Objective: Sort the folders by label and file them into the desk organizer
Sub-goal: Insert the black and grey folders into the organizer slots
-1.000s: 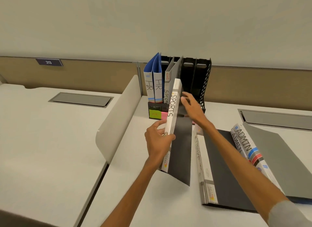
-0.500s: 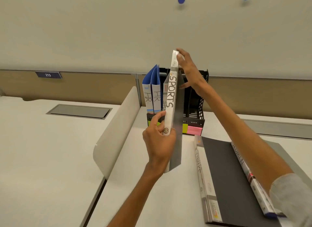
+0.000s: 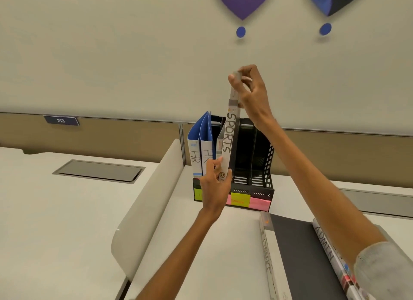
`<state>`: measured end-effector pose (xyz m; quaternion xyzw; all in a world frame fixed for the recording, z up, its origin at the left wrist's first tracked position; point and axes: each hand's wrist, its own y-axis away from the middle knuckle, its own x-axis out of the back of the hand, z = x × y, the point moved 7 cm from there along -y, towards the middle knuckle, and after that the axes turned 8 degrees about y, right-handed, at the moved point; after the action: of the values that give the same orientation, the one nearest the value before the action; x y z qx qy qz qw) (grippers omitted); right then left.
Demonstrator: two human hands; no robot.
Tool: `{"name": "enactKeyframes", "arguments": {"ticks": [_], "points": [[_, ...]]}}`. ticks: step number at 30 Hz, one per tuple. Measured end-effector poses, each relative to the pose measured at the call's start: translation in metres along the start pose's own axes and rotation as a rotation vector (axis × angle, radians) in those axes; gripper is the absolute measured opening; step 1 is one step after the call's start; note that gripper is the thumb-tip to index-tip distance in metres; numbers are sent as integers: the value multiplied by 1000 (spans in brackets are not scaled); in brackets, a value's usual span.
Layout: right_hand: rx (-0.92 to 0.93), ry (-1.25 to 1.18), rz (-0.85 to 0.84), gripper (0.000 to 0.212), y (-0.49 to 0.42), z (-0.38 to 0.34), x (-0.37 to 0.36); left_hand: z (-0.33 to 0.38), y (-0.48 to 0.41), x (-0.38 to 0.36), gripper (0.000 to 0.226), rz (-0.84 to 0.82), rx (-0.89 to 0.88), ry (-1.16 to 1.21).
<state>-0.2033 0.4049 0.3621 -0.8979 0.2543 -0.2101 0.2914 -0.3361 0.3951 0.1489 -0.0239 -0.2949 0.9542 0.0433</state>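
Observation:
A folder with SPORTS on its white spine [image 3: 229,138] stands upright in front of the black desk organizer [image 3: 259,165]. My left hand [image 3: 215,185] grips the spine's bottom end. My right hand [image 3: 250,89] pinches its top end, well above the organizer. Two blue HR folders [image 3: 201,152] fill the organizer's left slot, and a grey folder [image 3: 220,143] stands beside them. On the desk at the lower right lie a dark folder marked FINANCE [image 3: 290,255] and a folder marked ADMIN [image 3: 328,250].
Yellow and pink sticky labels [image 3: 240,199] line the organizer's front base. A white curved divider [image 3: 152,206] separates this desk from the left desk, which has a grey cable hatch [image 3: 98,171]. A low partition runs behind, with a 213 plate [image 3: 61,120].
Both hands lifted the SPORTS folder off the desk, turned it upright and carried it up and forward to the organizer. The right hand slid to the spine's top end.

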Motion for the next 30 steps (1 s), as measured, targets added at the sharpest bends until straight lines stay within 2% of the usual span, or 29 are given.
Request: {"name": "enactKeyframes", "arguments": {"ticks": [3, 6, 8, 11, 15, 20, 25, 28, 30], "points": [[-69, -36, -3, 23, 0, 25, -5, -39, -12, -8, 37, -33, 37, -122], [-131, -48, -43, 25, 4, 55, -12, -60, -16, -11, 30, -9, -9, -250], [-131, -13, -22, 24, 3, 66, -9, -68, -21, -16, 23, -13, -28, -261], [-128, 34, 22, 30, -9, 73, -2, -80, -25, -25, 17, -25, 60, -202], [-102, 116, 5, 31, -23, 79, -6, -107, -18, -31, 35, -93, 144, -214], [-52, 129, -11, 14, -28, 85, -20, -145, 7, -23, 47, -215, 244, -220], [19, 194, -85, 29, -36, 83, -38, -161, 2, -19, 51, -357, 309, -312], [36, 243, -128, 31, -43, 83, -47, -166, -11, -14, 54, -436, 334, -416], [23, 256, -129, 31, -47, 86, -49, -170, -17, -9, 52, -432, 362, -479]]}}
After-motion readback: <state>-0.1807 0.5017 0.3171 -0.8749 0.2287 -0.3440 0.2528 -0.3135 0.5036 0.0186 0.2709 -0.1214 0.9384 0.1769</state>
